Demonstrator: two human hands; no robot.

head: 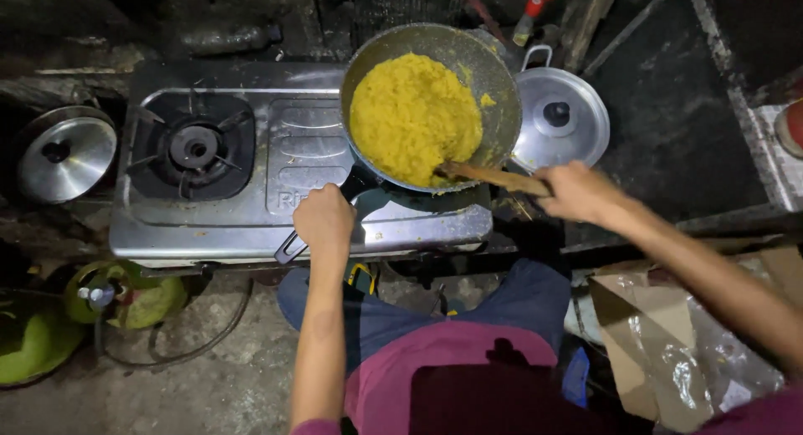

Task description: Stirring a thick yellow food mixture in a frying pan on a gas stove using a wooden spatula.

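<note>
Fingers of the left hand (324, 220) are wrapped around the dark handle (294, 246) of the frying pan (495, 92), pinning it to the right-hand burner of the steel two-burner stove (284, 163). Those of the right hand (577, 191) are clenched on a wooden spatula (493, 177), its blade dug into the near edge of the yellow rice (414, 117) heaped in the pan. The left burner (194, 146) stands bare. A lidded pot (559, 117) sits just beside the pan on the right, and a loose steel lid (60, 155) rests well off to the left. Green gas cylinders (125, 294) stand on the floor below.

The rice is mounded close to the rim, so a hard push of the spatula could likely throw grains over the edge. If the left grip loosened, the pan might swing on its burner or knock the neighbouring pot.
</note>
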